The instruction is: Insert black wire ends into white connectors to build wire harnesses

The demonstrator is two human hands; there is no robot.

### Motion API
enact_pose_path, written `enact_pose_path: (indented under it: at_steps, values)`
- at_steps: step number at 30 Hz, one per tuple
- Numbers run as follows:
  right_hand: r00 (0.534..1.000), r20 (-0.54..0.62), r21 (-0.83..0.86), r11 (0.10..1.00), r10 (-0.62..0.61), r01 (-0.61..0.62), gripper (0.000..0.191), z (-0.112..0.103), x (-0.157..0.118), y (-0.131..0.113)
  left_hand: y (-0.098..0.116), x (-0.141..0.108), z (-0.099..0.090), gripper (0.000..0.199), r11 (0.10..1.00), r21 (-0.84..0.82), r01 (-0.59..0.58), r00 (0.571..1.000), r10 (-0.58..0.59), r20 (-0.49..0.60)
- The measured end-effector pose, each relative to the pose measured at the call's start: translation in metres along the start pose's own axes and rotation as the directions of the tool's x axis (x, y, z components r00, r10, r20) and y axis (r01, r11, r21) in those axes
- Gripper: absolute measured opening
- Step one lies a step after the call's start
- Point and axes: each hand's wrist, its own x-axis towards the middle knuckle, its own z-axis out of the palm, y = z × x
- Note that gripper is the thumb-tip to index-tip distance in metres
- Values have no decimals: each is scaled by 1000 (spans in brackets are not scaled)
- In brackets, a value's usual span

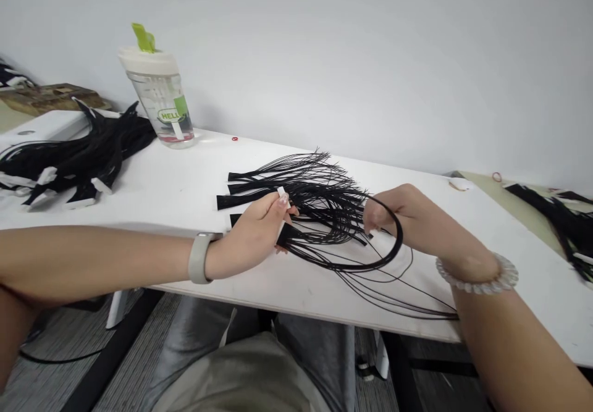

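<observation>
Near the middle of the table, my left hand [259, 220] is closed around one end of a bundle of thin black wires [319, 257], with a white end piece [284, 199] at the fingertips. From there the wires run right and curve up in a loop to my right hand [393, 214], whose fingers are pinched on their other part. Several more black wire bundles [296, 171] lie fanned out on the white table behind my hands, flat bound ends to the left. A few loose wires [407, 313] trail toward the table's front edge.
A clear bottle [162, 103] with a green spout stands at the back left, beside a heap of black bundles [92, 146] with white ends. Past it lies a brown block [55, 97]. More black bundles [560, 214] lie at the far right. A small red ring [235, 139] sits near the wall.
</observation>
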Motion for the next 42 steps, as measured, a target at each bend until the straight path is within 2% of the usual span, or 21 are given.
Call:
enact_pose_path:
  at_steps: [4,7,9,12,16,21,24,29,34,42]
  values:
    - [975,221,124,991,13,-41,45,13,0,-8,2,-3,0,36,986,158,-55,998,55,1]
    - [937,326,234,971,-128,51,42,31,6,-18,5,-7,-1,37,949,288,-130,991,131,14]
    - [926,304,281,950,-224,138,41,43,11,-24,5,-7,-2,36,927,331,-174,985,170,40]
    - [947,200,240,949,-253,203,38,54,14,-32,3,-7,-2,33,912,349,-216,976,210,55]
    - [957,90,75,960,-276,270,32,61,12,-40,0,-5,-2,31,916,336,-220,975,202,88]
    - [943,0,-198,924,-334,327,29,69,9,-43,1,-2,-3,31,904,363,-227,974,201,108]
    - [932,-38,-274,900,-361,338,24,72,10,-40,2,0,-2,32,922,341,-182,982,153,110]
    - [920,-67,-224,905,-386,363,19,64,15,-29,2,-1,1,32,978,200,-59,995,42,88]
    - [917,-29,-93,915,-398,394,26,60,16,-30,1,-2,0,32,979,193,-70,994,53,94]
    - [917,-74,-328,878,-393,350,29,72,12,-39,3,0,-1,33,947,303,-108,991,81,103]
